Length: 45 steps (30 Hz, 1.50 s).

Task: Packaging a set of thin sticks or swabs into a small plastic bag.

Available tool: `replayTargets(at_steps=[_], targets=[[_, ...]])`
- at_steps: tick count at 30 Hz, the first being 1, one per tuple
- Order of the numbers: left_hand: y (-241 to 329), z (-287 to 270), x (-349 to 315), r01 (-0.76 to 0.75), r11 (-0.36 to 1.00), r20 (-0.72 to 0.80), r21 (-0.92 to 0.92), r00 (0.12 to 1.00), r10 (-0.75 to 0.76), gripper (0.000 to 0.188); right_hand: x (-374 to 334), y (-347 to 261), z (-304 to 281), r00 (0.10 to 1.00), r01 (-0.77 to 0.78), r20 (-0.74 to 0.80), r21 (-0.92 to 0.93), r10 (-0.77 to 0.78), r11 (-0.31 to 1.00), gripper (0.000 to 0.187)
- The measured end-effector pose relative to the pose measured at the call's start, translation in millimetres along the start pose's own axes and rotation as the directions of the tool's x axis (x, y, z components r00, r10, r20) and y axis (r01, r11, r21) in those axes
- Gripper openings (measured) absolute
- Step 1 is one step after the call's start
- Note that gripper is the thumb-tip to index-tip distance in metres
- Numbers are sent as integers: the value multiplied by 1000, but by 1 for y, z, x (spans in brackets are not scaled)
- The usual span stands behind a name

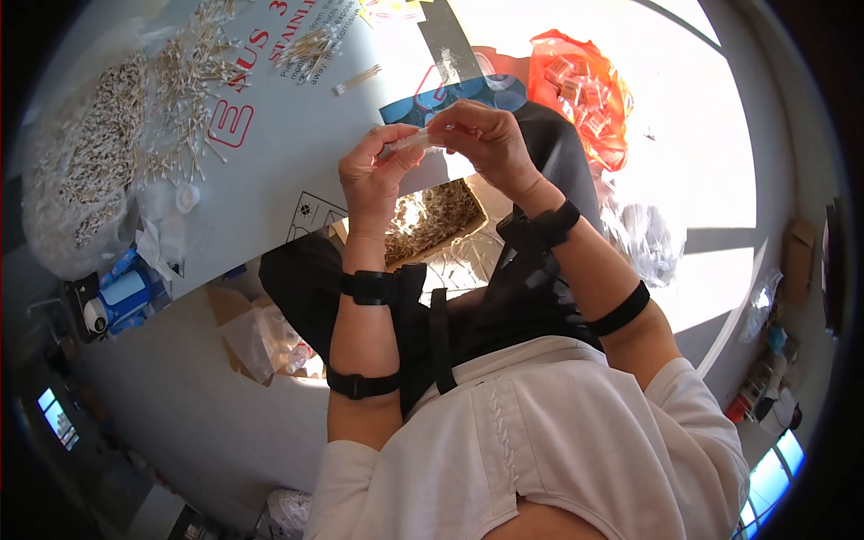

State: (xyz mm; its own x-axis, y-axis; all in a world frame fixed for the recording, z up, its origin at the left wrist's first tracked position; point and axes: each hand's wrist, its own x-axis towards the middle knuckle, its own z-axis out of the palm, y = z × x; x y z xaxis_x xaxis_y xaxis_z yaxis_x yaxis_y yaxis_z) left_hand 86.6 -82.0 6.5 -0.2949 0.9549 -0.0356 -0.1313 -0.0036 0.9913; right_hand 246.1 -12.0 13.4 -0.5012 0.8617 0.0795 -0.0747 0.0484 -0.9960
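Note:
Above the table's near edge, my left hand (378, 166) and my right hand (490, 148) are raised close together. Both are closed, fingertips pinching a small clear plastic piece (412, 140) stretched between them; whether it is a bag or a case I cannot make out. Below my hands, a cardboard box (483, 212) full of cotton swabs sits at my lap. On the table to the left lie many loose cotton swabs (193, 81), with a smaller bunch of swabs (310, 49) and a short row of swabs (358, 79) farther right.
A large clear bag of cotton swabs (103, 135) covers the table's left side. At the right, an orange plastic bag (607, 81) holds several small clear packs. A blue and white container (124, 292) stands by the left corner. An open carton (238, 333) is on the floor.

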Motion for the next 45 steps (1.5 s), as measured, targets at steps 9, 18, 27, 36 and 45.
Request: replayTargets(at_steps=[9, 18, 27, 36, 45], targets=[[-3, 2, 3, 48, 982, -22, -182, 998, -52, 14, 3, -11, -2, 998, -7, 62, -143, 16, 990, 8], [-4, 2, 3, 61, 951, -19, -304, 997, -70, 12, 5, -3, -2, 998, 53, 28, -133, -50, 990, 7], [24, 2, 6, -368, 753, 120, 546, 924, 364, 15, 8, -7, -1, 930, 361, 136, -516, -342, 777, 7], [24, 3, 15, -480, 622, 302, 619, 876, 375, 17, 4, -7, -1, 939, 343, 229, -684, -257, 644, 12], [32, -12, 7, -474, 535, 323, 699, 877, 355, 18, 3, -3, 2, 940, 341, 204, -637, -275, 692, 12]])
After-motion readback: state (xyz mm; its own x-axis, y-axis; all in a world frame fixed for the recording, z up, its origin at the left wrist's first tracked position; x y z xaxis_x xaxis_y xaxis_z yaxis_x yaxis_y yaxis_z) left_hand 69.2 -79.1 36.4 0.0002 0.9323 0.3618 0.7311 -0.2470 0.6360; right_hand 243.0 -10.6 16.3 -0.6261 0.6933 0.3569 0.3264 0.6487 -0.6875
